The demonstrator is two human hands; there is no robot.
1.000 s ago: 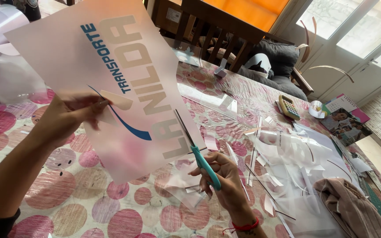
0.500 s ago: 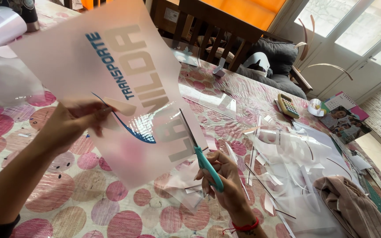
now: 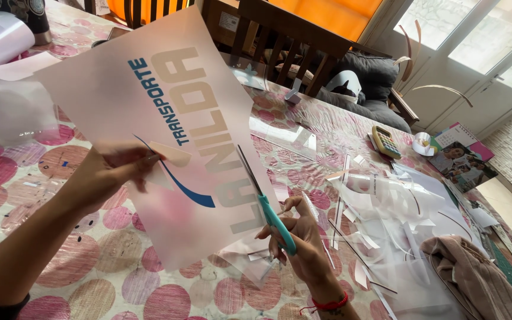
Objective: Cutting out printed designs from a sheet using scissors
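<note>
Translucent printed sheet [image 3: 149, 118] is held up over the dotted tablecloth [image 3: 7, 189], pinched at its lower edge by left hand [image 3: 111, 172]. Teal-handled scissors [image 3: 268, 207] are gripped by right hand [image 3: 300, 243], blades into the sheet's right edge.

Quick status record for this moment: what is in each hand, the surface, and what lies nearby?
Left hand: pinches the translucent printed sheet, held up tilted over the table
Right hand: grip on teal-handled scissors, blades at the sheet's right edge
Surface: tablecloth with pink circles
Nearby: cut film scraps, yellow calculator, beige cloth
</note>
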